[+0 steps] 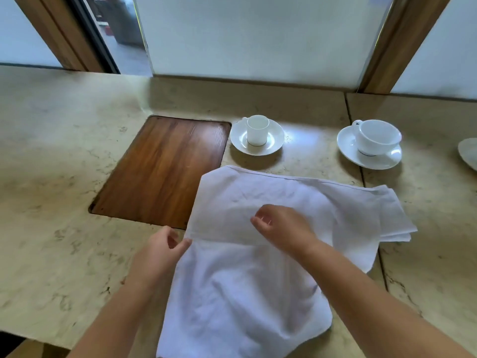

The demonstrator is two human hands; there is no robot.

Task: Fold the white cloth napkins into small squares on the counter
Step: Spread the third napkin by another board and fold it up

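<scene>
A large white cloth napkin lies spread on the beige stone counter, its far half folded toward me with the fold edge running across the middle. My left hand pinches the left end of that folded edge between thumb and fingers. My right hand rests on top of the cloth near its middle, fingers curled, pressing the layer down. A stack of folded white napkins sticks out from under the cloth's right side.
A wooden board is set into the counter left of the cloth. Behind the cloth stand a small white cup on a saucer and a wider cup on a saucer. A plate edge shows far right. Windows back the counter.
</scene>
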